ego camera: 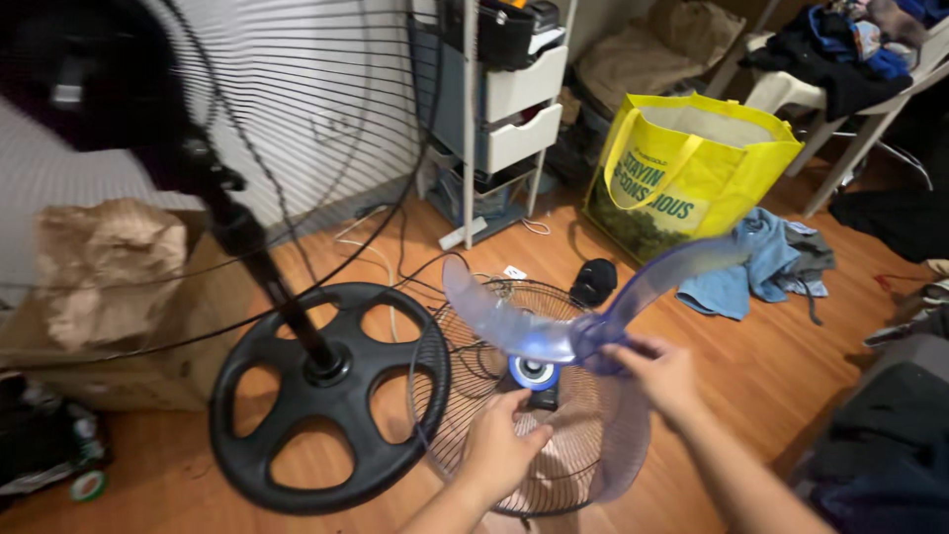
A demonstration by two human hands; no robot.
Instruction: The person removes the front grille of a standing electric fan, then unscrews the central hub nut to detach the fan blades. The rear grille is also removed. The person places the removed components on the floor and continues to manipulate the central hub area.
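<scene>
Head view: both hands on a blue fan blade above a wire grille.
The right hand (660,374) grips the blade (583,316) near its hub; the left hand (504,445) curls loosely beneath, fingertips at the hub. The grille (465,396) lies on the floor beside the black fan base (326,396).

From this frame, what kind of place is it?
Likely a lived-in room at home: wood-look floor strewn with clothes, a plastic drawer unit, and a pedestal fan's blade held in both hands over its grille.
</scene>
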